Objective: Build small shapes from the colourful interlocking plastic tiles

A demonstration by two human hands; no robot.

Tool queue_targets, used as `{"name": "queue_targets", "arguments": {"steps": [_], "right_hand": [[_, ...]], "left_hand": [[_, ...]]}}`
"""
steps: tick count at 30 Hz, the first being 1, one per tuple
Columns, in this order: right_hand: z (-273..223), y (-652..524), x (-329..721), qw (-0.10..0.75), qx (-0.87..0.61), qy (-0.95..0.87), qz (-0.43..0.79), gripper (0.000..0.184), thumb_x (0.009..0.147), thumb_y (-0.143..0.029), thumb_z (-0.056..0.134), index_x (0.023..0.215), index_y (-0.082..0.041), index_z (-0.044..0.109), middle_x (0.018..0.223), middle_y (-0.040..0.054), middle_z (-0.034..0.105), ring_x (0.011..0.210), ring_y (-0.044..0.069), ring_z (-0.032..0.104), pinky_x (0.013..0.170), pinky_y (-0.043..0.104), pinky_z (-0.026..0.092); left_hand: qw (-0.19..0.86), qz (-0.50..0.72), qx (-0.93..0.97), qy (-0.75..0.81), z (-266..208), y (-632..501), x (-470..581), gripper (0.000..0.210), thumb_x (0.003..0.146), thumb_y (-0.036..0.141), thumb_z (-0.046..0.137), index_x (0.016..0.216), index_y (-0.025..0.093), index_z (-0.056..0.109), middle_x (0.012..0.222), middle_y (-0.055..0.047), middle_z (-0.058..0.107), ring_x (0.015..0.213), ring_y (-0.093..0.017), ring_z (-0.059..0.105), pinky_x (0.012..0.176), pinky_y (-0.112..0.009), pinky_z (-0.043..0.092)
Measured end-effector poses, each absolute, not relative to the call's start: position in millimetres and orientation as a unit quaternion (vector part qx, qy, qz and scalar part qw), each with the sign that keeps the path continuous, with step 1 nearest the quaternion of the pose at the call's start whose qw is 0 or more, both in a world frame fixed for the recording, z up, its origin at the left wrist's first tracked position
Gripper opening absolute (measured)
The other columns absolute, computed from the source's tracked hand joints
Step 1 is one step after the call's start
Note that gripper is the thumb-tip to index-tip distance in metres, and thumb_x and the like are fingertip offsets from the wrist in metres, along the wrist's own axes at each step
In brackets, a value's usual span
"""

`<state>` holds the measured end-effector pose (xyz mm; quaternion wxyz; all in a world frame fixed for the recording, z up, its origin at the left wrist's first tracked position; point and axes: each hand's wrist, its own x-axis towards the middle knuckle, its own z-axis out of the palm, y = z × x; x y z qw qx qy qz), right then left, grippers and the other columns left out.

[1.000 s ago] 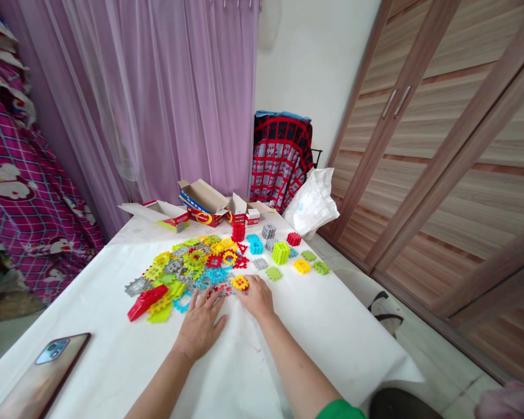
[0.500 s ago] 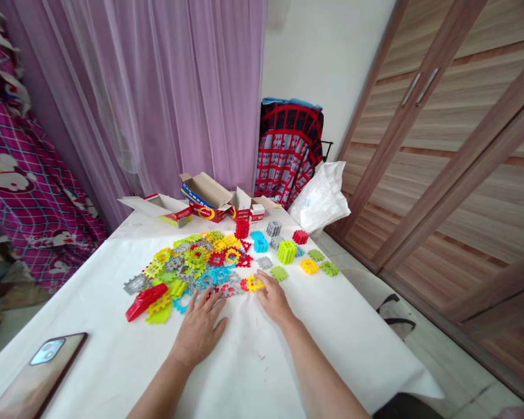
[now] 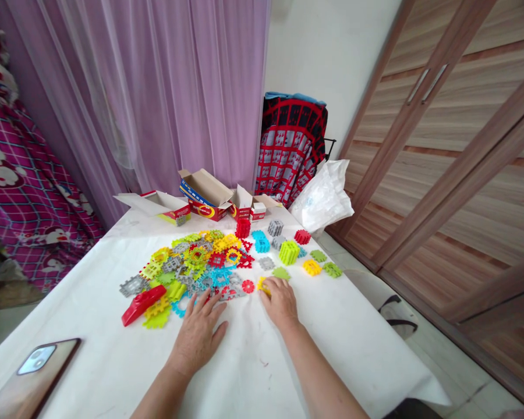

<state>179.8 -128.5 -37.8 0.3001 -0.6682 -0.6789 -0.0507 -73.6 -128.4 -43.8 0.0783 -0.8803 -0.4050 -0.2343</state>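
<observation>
A: Which large forms bound the view?

B: The wooden wardrobe point(image 3: 454, 151), upper right; then the white-covered table point(image 3: 244, 372), its right edge slanting from mid-frame toward the lower right corner.

A: And the open room?

B: The heap of notched plastic pieces point(image 3: 196, 262) occupies centre-left; bare cover extends between the forearms, and from the right forearm to the table's right edge.

A: The hands?

B: Left hand point(image 3: 198, 329), lower centre: spread wide, palm down, fingertips at the heap's near edge. Right hand point(image 3: 282, 302), right of centre: curled narrow, holding a yellow piece point(image 3: 262, 285), partly hidden.

A: The smallest item?

B: A red disc point(image 3: 247, 286), just left of the yellow piece.
</observation>
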Motion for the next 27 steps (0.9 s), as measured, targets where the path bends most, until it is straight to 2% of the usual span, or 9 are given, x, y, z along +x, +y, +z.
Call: {"name": "queue_targets", "arguments": {"steps": [5,11,14,17,20,22,27], "right_hand": [[-41,-128,180,0.304,-0.633,-0.712,-0.025,0.029,0.078,-0.003,0.048,0.089,-0.022,0.067,0.097,0.0049,0.069,0.094,0.02,0.058,0.09,0.031,0.044],[-46,-134,185,0.333,-0.605,-0.723,0.004,0.039,0.066,0.005,0.042,0.081,-0.021,0.065,0.09,0.0039,0.068,0.092,0.019,0.058,0.087,0.03,0.045],[-47,-140,189,0.364,-0.595,-0.717,0.001,0.04,0.065,0.005,0.04,0.08,-0.021,0.065,0.09,0.0035,0.069,0.092,0.018,0.058,0.088,0.029,0.045],[-47,-147,194,0.366,-0.63,-0.684,-0.032,0.033,0.073,0.0,0.044,0.084,-0.021,0.067,0.092,0.0045,0.069,0.092,0.019,0.058,0.088,0.03,0.045],[-47,-152,196,0.331,-0.669,-0.664,-0.054,0.019,0.081,-0.016,0.054,0.091,-0.021,0.069,0.093,0.0058,0.066,0.091,0.021,0.057,0.085,0.031,0.045],[-47,-153,194,0.308,-0.681,-0.661,-0.059,0.017,0.081,-0.023,0.059,0.094,-0.021,0.071,0.095,0.0065,0.065,0.09,0.021,0.057,0.085,0.032,0.045],[-46,-154,192,0.283,-0.692,-0.662,-0.052,0.017,0.082,-0.027,0.062,0.094,-0.025,0.073,0.095,0.0053,0.065,0.089,0.02,0.057,0.083,0.03,0.045]], "left_hand": [[0.06,-0.245,-0.877,-0.41,-45,-128,-74,0.033,0.089,0.035,0.052,0.118,0.028,0.065,0.131,-0.007,0.064,0.13,-0.033,0.048,0.11,-0.059,0.031],[0.055,-0.238,-0.877,-0.414,-47,-128,-74,0.032,0.089,0.033,0.053,0.119,0.028,0.064,0.132,-0.007,0.063,0.132,-0.034,0.046,0.109,-0.059,0.032],[0.052,-0.241,-0.876,-0.414,-48,-128,-75,0.032,0.09,0.033,0.052,0.118,0.028,0.064,0.132,-0.006,0.063,0.133,-0.033,0.045,0.11,-0.06,0.031],[0.05,-0.242,-0.876,-0.414,-48,-127,-75,0.031,0.09,0.033,0.051,0.117,0.028,0.065,0.132,-0.006,0.063,0.133,-0.034,0.045,0.109,-0.06,0.032],[0.041,-0.247,-0.874,-0.416,-48,-127,-75,0.031,0.089,0.032,0.052,0.116,0.028,0.065,0.133,-0.007,0.062,0.133,-0.034,0.045,0.109,-0.061,0.031],[0.033,-0.249,-0.873,-0.419,-48,-128,-75,0.03,0.089,0.031,0.053,0.116,0.028,0.066,0.133,-0.006,0.062,0.133,-0.034,0.045,0.109,-0.061,0.031],[0.026,-0.255,-0.869,-0.424,-48,-129,-76,0.029,0.088,0.029,0.054,0.115,0.029,0.066,0.133,-0.006,0.062,0.133,-0.034,0.045,0.11,-0.061,0.031]]}}
